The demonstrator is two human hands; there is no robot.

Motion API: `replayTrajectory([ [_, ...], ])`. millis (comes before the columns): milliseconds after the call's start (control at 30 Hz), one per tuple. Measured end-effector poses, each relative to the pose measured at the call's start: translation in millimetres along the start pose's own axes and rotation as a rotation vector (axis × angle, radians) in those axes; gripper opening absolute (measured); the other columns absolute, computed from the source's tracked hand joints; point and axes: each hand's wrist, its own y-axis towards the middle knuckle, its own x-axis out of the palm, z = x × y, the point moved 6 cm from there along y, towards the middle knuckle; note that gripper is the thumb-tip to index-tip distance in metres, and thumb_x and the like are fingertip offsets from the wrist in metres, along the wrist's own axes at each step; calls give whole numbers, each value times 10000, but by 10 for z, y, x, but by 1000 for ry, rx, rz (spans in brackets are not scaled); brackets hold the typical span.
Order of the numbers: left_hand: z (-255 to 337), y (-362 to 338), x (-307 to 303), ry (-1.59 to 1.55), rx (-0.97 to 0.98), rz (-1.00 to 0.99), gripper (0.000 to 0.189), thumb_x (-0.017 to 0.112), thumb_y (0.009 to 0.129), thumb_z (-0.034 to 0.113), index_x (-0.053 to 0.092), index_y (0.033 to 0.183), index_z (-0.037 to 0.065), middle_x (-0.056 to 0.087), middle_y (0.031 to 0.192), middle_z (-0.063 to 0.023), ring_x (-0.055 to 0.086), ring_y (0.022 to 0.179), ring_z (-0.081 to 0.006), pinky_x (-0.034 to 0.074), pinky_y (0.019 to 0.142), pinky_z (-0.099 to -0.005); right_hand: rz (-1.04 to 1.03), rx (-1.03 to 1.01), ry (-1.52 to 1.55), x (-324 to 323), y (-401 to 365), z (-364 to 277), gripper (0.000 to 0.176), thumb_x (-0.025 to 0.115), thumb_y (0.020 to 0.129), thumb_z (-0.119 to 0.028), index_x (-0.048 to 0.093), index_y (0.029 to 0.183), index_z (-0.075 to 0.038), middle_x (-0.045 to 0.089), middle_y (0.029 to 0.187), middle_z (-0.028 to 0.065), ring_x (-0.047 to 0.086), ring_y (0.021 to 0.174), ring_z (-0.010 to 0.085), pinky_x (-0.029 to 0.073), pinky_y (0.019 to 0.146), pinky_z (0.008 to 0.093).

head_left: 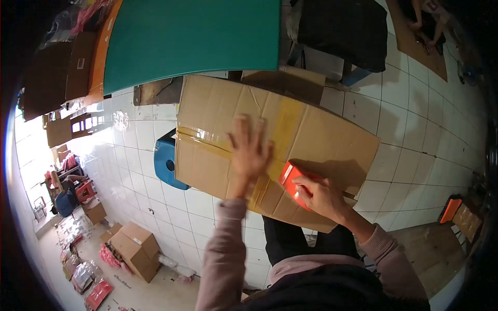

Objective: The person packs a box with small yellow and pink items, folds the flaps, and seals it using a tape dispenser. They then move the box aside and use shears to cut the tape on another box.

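Note:
A large cardboard box (pixel 332 135) lies in front of me, with strips of yellowish packing tape (pixel 288 122) across its top. Over the middle of that top is my left hand (pixel 250 153), its fingers spread and slightly blurred, holding nothing. My right hand (pixel 319 194) is wrapped round a red tape dispenser (pixel 291 179), low against the box near the side closest to me. Part of the dispenser is hidden behind my fingers.
A blue stool (pixel 165 160) shows under the box's left side. Beyond the box stands a green-topped table (pixel 192 41), with a black-covered object (pixel 340 31) beside it. Another cardboard box (pixel 136 249) sits on the floor at lower left. A person's hands (pixel 430 41) show at top right.

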Motion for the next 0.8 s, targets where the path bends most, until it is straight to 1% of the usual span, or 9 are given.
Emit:
replayTrajectory([
  [33, 237, -80, 88, 40, 10, -80, 586, 457, 834, 414, 316, 1374, 235, 194, 1454, -132, 179, 1345, -282, 67, 1048, -561, 2, 10, -15, -2, -14, 10, 136, 577, 804, -149, 620, 924, -104, 612, 671, 143, 612, 592, 306, 498, 527, 362],
  [133, 218, -74, 91, 96, 20, -60, 573, 435, 835, 444, 326, 1368, 262, 200, 1462, -67, 193, 1342, -265, 74, 1048, -556, -82, -23, -40, -85, -128, 20, 145, 578, 801, -160, 619, 935, -123, 611, 672, 145, 607, 587, 309, 499, 523, 366],
  [300, 187, -44, 94, 124, 36, -73, 573, 433, 833, 428, 331, 1368, 249, 177, 1468, -78, 173, 1346, -279, 61, 1050, -549, -40, -6, -52, -399, -595, 244, 154, 593, 784, -168, 626, 933, -148, 619, 686, 123, 610, 587, 294, 506, 526, 358],
  [433, 225, -131, 143, 201, 29, -97, 542, 433, 841, 450, 328, 1358, 327, 158, 1472, -87, 165, 1348, -283, 66, 1041, -572, 55, 44, -79, -750, -1024, 522, 157, 605, 763, -158, 641, 916, -159, 634, 728, 85, 613, 584, 273, 510, 521, 345],
  [500, 457, -221, 160, 246, 190, -111, 516, 461, 838, 409, 347, 1339, 363, 157, 1472, -86, 160, 1351, -279, 77, 1039, -573, 25, 57, -57, -743, -1082, 580, 156, 606, 756, -146, 649, 905, -163, 640, 756, 76, 611, 579, 273, 512, 519, 334],
  [567, 1093, -562, 287, 38, 402, -215, 506, 487, 828, 351, 372, 1320, 384, 196, 1461, -87, 191, 1344, -265, 90, 1031, -584, 32, 35, -62, -745, -1019, 622, 163, 613, 748, -143, 647, 906, -168, 638, 745, 66, 608, 569, 271, 513, 516, 329],
  [633, 1423, -725, 469, -5, 242, -214, 514, 491, 819, 320, 379, 1316, 384, 234, 1448, -91, 224, 1333, -254, 99, 1017, -602, 54, 31, -60, -663, -1020, 735, 160, 617, 745, -145, 645, 901, -170, 635, 729, 67, 607, 565, 269, 508, 509, 328],
  [767, 1439, -731, 542, -20, 223, -239, 484, 480, 845, 296, 387, 1314, 371, 206, 1452, -126, 187, 1342, -294, 56, 1014, -615, 106, 0, -86, -585, -995, 799, 150, 632, 735, -158, 641, 883, -185, 622, 675, 66, 604, 555, 255, 493, 485, 326],
  [800, 1452, -735, 584, 81, 196, -216, 482, 479, 846, 320, 384, 1317, 365, 197, 1455, -129, 177, 1345, -295, 45, 1015, -613, 117, -12, -81, -582, -961, 836, 150, 632, 735, -158, 641, 883, -185, 622, 675, 66, 604, 555, 255, 493, 485, 326],
])
